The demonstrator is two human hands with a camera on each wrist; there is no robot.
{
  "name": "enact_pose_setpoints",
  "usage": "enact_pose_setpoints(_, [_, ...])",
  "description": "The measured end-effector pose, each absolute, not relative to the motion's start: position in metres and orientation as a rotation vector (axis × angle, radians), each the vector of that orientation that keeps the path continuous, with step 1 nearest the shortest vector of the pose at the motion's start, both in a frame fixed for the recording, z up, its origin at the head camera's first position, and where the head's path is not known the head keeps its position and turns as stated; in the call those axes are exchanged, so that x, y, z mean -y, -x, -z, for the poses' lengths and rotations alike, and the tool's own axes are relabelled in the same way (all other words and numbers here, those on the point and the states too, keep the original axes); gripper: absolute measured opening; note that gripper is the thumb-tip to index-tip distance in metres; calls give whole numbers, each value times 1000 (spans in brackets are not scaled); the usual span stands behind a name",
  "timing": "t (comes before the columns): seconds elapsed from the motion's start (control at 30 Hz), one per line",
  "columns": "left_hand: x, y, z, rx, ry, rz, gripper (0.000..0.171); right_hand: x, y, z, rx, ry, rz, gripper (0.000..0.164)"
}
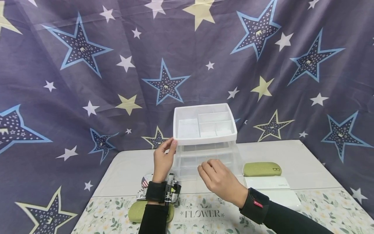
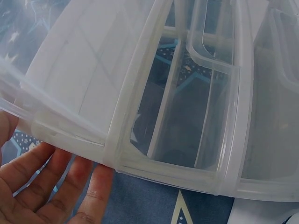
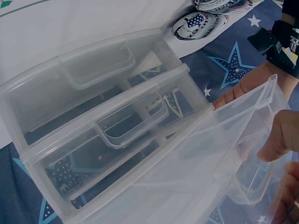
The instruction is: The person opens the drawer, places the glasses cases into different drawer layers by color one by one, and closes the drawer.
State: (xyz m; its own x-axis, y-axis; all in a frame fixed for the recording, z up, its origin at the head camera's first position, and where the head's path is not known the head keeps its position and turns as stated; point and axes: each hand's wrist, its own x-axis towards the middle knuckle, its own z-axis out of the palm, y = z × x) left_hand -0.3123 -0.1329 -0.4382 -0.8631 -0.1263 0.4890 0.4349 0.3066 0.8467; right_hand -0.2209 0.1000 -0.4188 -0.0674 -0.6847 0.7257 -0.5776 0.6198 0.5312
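A left hand (image 1: 164,160) holds the front corner of a clear plastic drawer organizer (image 1: 205,142), upright mid-tabletop (image 1: 131,169), as the right hand (image 1: 220,181), grip narrow, pinches the handle (image 3: 254,179) of the pulled-out top drawer (image 3: 229,140). Steady bracing and a straight, level slide would likely prevent binding. A floral cover (image 1: 100,213) lettered "FLOWER" dresses the front; a star-printed curtain (image 1: 178,39) hangs behind.

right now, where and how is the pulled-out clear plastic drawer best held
Probably pinch the U-shaped front handle of the drawer, from the person's side with the right hand, as the handle faces that way. The left hand at the left corner of the white-topped unit can brace it.
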Motion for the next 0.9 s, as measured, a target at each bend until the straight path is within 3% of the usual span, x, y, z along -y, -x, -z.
enact_pose_setpoints(0.9, [132,311,434,2110,270,1588,47,-102,211,424,1747,-1030,64,28])
